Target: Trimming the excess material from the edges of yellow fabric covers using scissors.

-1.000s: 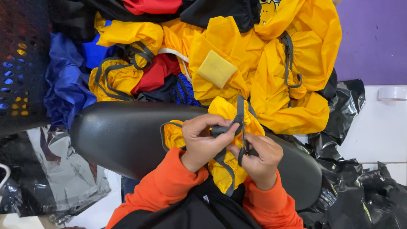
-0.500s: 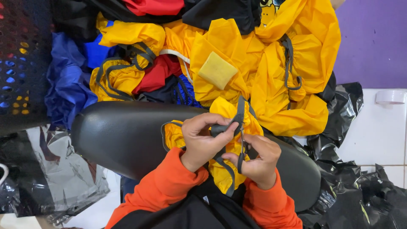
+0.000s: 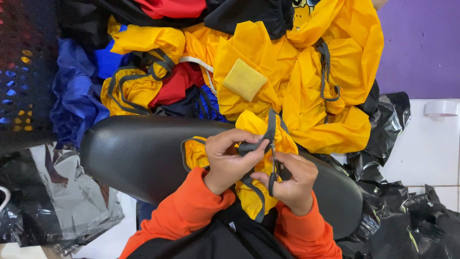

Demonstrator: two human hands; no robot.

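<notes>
Over black seat (image 3: 143, 158), both hands (image 3: 227, 160) (image 3: 290, 180) grip closed on grey strap (image 3: 270, 129).

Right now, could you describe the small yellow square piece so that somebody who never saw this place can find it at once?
Start at the long black padded seat across the middle, then look just above it into the heap of yellow fabric. The yellow square patch lies flat on top of that heap, above the two hands. It is paler, dull and neatly cornered, while the cloth around it is bright, glossy and wrinkled.
</notes>
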